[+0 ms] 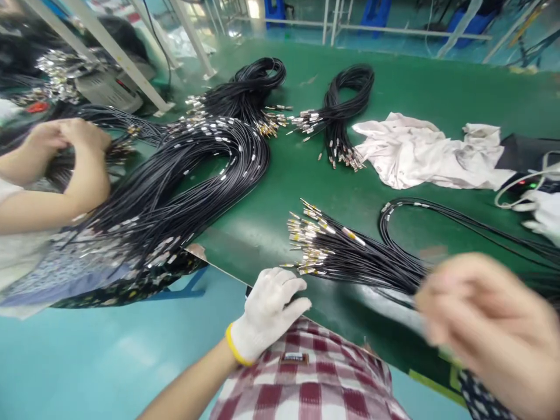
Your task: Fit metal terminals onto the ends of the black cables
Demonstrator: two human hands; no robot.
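My left hand (272, 310), in a white glove with a yellow cuff, rests at the table's near edge above a checked apron (301, 379). Its fingers are loosely bent, the thumb apart, and nothing shows in it. Just beyond lies a bundle of black cables (363, 256), its metal connector ends, some with yellow marks, fanned to the left. At the right, close to the camera, my bare right hand (481, 326) is smeared by motion over the near side of that bundle. Its fingers look curled, and whether they hold anything is unclear.
Looped cable bundles (350, 93) lie at the back of the green table (280, 216). A large cable coil (210, 157) sits left, beside a co-worker's hands (74, 137). White cloth (424, 151) and a white glove (545, 213) lie right. Metal posts (122, 58) stand at back left.
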